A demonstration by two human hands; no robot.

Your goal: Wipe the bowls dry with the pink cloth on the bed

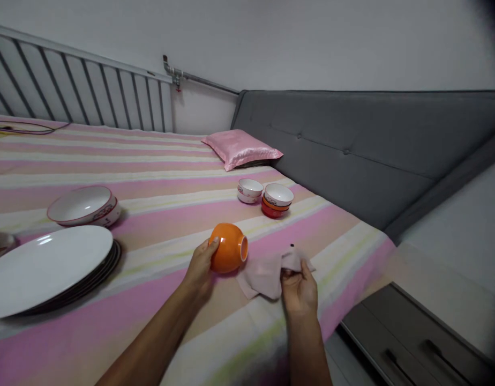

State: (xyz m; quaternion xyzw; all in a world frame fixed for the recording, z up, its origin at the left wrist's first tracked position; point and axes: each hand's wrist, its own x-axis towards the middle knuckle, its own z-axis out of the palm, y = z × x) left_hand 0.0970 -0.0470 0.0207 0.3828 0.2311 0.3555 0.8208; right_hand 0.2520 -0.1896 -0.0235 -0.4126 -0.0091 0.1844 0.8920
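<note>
An orange bowl point(225, 247), tipped on its side with its foot ring facing right, is gripped at the rim by my left hand point(201, 262). To the right of it, my right hand point(299, 287) pinches a pale pinkish-grey cloth point(263, 276) that hangs loosely down to the left. The cloth comes close to the bowl's foot; whether they touch I cannot tell. Beyond my hands stand a small stack of white bowls point(249, 191) and another stack point(278, 199) with a white bowl over orange and red ones.
A large white plate point(50, 265) tops a pile of dark-edged plates on the left. Behind it sit red-rimmed white bowls point(84, 205). A pink pillow point(243, 149) lies by the grey headboard point(352, 134). At lower right, a drawer cabinet point(408, 332) stands beside the striped bed point(151, 316).
</note>
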